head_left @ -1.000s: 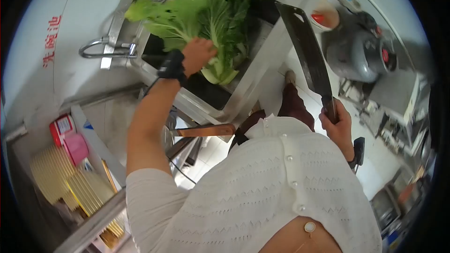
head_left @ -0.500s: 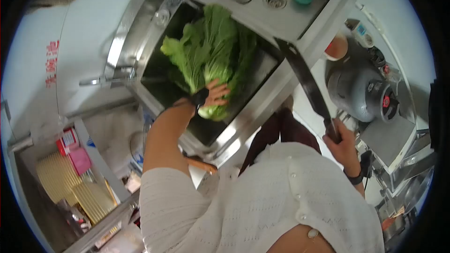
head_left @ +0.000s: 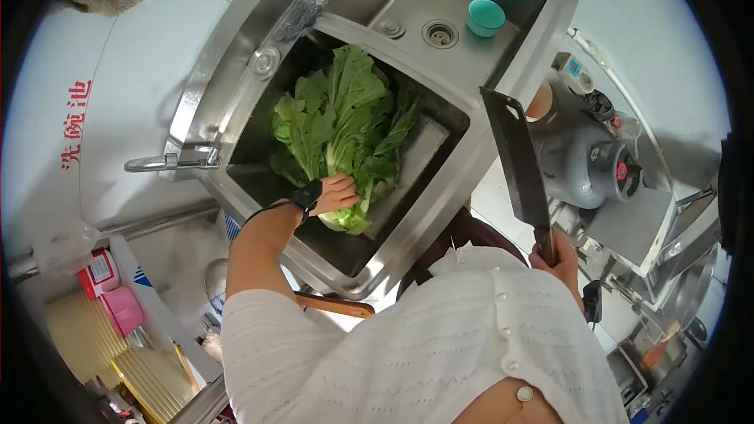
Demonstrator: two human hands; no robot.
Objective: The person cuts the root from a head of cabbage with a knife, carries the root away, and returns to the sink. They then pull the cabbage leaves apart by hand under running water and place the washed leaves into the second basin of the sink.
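Note:
A large leafy green cabbage lies in the near basin of a steel sink, its leaves pointing towards the back. My left hand is closed over its pale stem end, fingers across the top; the palm is hidden. At the right, outside the sink, my right hand grips the handle of a cleaver. The dark blade stands up from the fist beside the sink's right edge, its broad side facing me and a hole near its tip. Cleaver and cabbage are apart.
A teal bowl sits in the far basin near the drain. A faucet is at the left. A grey gas cylinder stands right of the cleaver. Stacked plates and a pink cup are at lower left.
The view has shifted, so sink and cabbage appear lower and further left. My right hand has moved closer to my body, and the cleaver's broad side has turned towards me. My left hand stays on the cabbage.

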